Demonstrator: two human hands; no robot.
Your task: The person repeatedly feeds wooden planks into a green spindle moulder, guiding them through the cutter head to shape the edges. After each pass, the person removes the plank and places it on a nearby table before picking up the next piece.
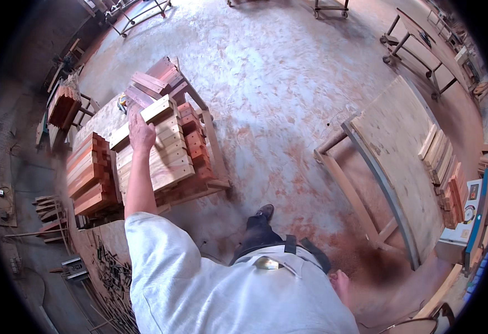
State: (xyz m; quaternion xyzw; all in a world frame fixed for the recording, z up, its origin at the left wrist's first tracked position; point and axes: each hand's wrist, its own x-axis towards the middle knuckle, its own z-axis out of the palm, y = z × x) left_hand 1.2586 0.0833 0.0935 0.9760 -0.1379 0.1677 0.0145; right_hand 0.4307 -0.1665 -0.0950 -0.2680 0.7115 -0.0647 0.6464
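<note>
My left hand (141, 133) reaches out over a stack of pale wooden blocks (153, 161). Its fingers are closed over the middle of one pale wooden slat (158, 109), which lies across the top of the stack and shows on both sides of the hand; the fingertips are partly hidden. Dark holes mark the ends of the pale pieces. Down beside my hip hangs my right hand (341, 285), fingers curled and nothing visible in them. Reddish wooden blocks (195, 133) are stacked against the right side of the pale ones.
More reddish blocks (92, 175) stand to the left, and pinkish boards (153, 83) lie behind. On the right, a tilted plywood-topped table (391, 133) carries wooden strips (437, 153) beside a machine with a dial (464, 217). Wheeled metal frames (416, 50) stand farther off. Scrap sticks (110, 273) litter the lower left.
</note>
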